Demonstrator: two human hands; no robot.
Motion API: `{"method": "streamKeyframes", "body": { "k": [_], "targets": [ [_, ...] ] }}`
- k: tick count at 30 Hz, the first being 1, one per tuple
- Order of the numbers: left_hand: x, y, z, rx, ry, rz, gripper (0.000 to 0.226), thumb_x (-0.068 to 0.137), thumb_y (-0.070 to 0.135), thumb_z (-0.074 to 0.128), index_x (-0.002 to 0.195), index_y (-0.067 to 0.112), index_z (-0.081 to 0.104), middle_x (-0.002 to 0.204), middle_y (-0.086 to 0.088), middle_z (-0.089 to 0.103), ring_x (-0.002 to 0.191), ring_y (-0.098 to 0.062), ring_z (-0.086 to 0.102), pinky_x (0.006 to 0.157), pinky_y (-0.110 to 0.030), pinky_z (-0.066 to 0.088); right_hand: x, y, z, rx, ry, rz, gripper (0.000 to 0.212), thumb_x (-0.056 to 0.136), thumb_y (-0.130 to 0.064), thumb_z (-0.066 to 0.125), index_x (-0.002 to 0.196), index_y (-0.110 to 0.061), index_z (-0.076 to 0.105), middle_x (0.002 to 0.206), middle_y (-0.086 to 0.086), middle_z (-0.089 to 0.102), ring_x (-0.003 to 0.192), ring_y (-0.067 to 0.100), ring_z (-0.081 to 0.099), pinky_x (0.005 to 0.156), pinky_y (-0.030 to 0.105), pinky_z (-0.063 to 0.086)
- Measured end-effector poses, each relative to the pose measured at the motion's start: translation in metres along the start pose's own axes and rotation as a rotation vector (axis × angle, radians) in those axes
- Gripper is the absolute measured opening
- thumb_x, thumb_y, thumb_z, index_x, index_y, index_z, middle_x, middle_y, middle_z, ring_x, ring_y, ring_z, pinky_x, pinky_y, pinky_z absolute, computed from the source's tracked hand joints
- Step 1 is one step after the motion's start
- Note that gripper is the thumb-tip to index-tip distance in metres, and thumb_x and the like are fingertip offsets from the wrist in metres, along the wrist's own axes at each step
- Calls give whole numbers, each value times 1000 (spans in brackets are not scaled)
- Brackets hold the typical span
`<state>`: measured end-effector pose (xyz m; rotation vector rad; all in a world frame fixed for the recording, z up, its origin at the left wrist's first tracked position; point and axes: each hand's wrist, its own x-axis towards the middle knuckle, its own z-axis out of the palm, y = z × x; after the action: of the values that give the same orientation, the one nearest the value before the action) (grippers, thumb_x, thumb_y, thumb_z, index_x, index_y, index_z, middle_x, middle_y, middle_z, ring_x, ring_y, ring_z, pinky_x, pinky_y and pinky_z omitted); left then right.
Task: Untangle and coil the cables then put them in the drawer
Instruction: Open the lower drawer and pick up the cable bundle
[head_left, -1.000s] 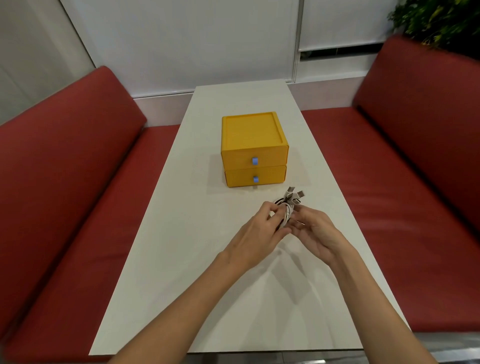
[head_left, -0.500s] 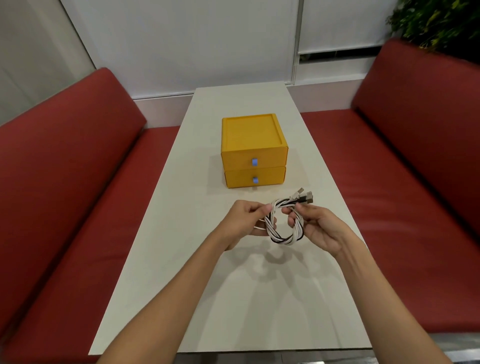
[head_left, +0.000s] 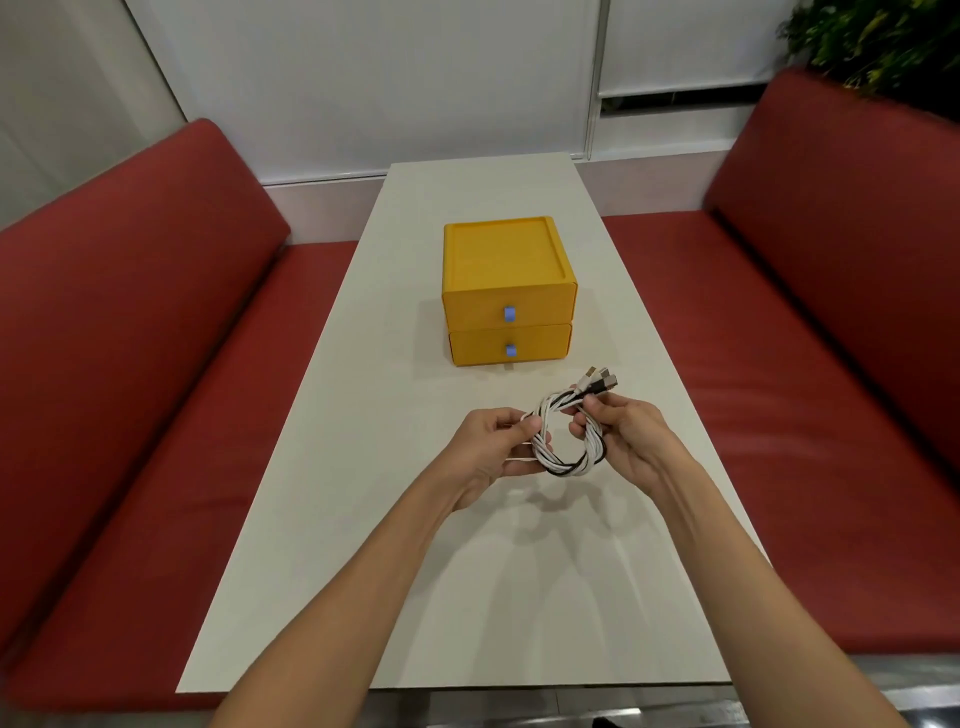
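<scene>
A bundle of white and black cables (head_left: 566, 462), twisted together into a loop, hangs between my hands above the table. My left hand (head_left: 493, 452) pinches the loop's left side. My right hand (head_left: 621, 436) grips the right side near the metal plugs (head_left: 600, 382), which stick out past my fingers. Beyond the hands stands a yellow drawer unit (head_left: 506, 291) with two shut drawers, each with a small blue pull; the upper pull (head_left: 509, 313) sits above the lower pull (head_left: 510, 351).
The long white table (head_left: 322, 519) runs away from me to a white wall. Red padded benches (head_left: 130, 389) flank it on both sides. A green plant (head_left: 872, 41) stands at the far right corner.
My hands have drawn apart and the bunched cables have opened out into a visible loop. In the last half second the hands barely moved.
</scene>
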<state>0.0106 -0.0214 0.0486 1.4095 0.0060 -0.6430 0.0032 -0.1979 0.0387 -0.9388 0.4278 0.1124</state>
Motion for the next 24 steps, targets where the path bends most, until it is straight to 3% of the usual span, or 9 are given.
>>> {"method": "streamKeyframes", "body": {
  "k": [6, 10, 14, 19, 24],
  "targets": [
    [-1, -17, -1, 35, 41, -22, 10, 99, 4, 50, 100, -1, 58, 85, -13, 65, 70, -20, 69, 72, -32, 61, 6, 10, -1, -22, 46, 20, 15, 92, 12, 45, 91, 8, 60, 83, 16, 58, 67, 21, 53, 54, 25, 57],
    [3, -24, 6, 24, 59, -55, 16, 97, 9, 54, 112, 6, 60, 94, -14, 68, 78, -23, 70, 75, -34, 61, 6, 11, -12, -111, 20, 56, 12, 94, 5, 49, 93, 7, 61, 84, 16, 62, 70, 18, 60, 62, 25, 60],
    [9, -26, 18, 122, 46, -75, 25, 94, 9, 60, 116, -3, 61, 95, -16, 69, 76, -20, 68, 76, -30, 60, 7, 6, -29, -248, 47, 52, 13, 94, 2, 50, 96, 2, 63, 84, 13, 65, 74, 19, 63, 65, 26, 58],
    [18, -37, 39, 147, 123, -91, 22, 87, 1, 67, 108, 6, 61, 94, -23, 69, 71, -26, 67, 66, -33, 61, 4, -3, -55, -285, 103, 39, 21, 87, 14, 47, 95, 2, 63, 85, 19, 65, 64, 19, 66, 65, 28, 55],
    [24, -55, 65, 274, 193, -108, 20, 82, 1, 72, 100, 4, 63, 72, -14, 67, 49, -16, 61, 58, -33, 60, 0, -3, -87, -449, 187, 36, 37, 79, 21, 47, 108, 4, 62, 86, 17, 64, 66, 20, 57, 57, 24, 53]
  ]
}}
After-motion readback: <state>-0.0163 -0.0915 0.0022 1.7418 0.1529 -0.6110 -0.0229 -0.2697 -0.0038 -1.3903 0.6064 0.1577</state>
